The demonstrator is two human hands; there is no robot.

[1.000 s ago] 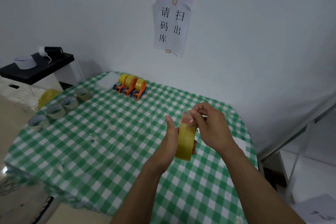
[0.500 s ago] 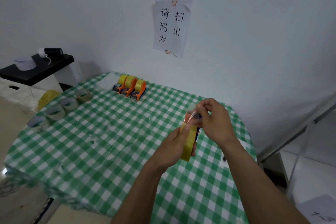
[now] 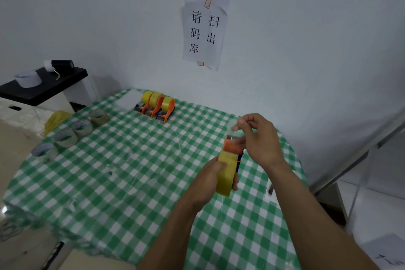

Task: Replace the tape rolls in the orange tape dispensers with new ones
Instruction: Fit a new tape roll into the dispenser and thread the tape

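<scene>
My left hand (image 3: 208,178) grips a yellow tape roll (image 3: 225,173) that sits in an orange tape dispenser (image 3: 232,148), held above the right half of the table. My right hand (image 3: 258,138) pinches the clear free end of the tape (image 3: 234,128) just above the dispenser's metal blade end. Three more orange dispensers (image 3: 156,106) with yellow rolls stand side by side at the far edge of the table. Several used, nearly empty tape rolls (image 3: 72,132) lie in a row along the left side.
The table wears a green-and-white checked cloth (image 3: 122,173) under clear plastic. A black shelf (image 3: 43,84) with a white cup and a roller stands at far left. Paper signs hang on the wall behind. A metal frame (image 3: 355,158) leans at right.
My right hand has drawn the tape end upward and a little right, away from the roll. The orange dispenser end now shows above the roll, and my left hand sits lower on the roll.
</scene>
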